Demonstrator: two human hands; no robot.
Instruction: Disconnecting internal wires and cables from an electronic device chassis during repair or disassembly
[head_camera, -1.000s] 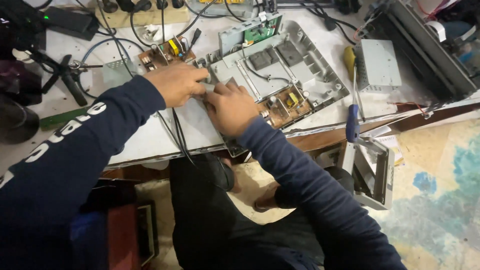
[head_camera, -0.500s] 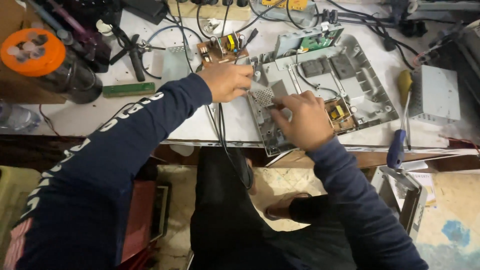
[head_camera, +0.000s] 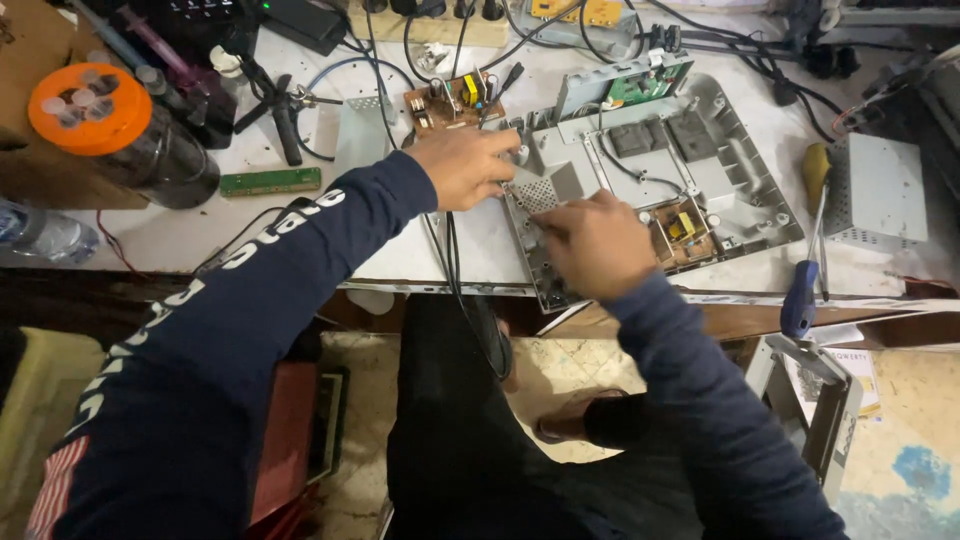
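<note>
Opened grey plastic chassis (head_camera: 745, 195) lying flat on the white workbench (head_camera: 180, 240), right of centre. Left hand (head_camera: 462, 165) grips the chassis's upper-left corner, fingers curled over its edge; right hand (head_camera: 597, 245) presses a perforated metal shield (head_camera: 540, 195), fingertip closure hidden. Brown circuit board (head_camera: 450, 100) at 12 o'clock of the left hand; orange-lidded jar (head_camera: 95, 115) at 9 o'clock; blue-handled screwdriver (head_camera: 800, 295) at 3 o'clock. Black cables (head_camera: 450, 250) cross beneath the left wrist.

Our right hand (head_camera: 595, 245) has slid down off the middle of the grey chassis (head_camera: 700, 170) to its near-left corner, while our left hand (head_camera: 465, 165) has shifted onto the chassis's left edge, beside the perforated plate (head_camera: 540, 195).
</note>
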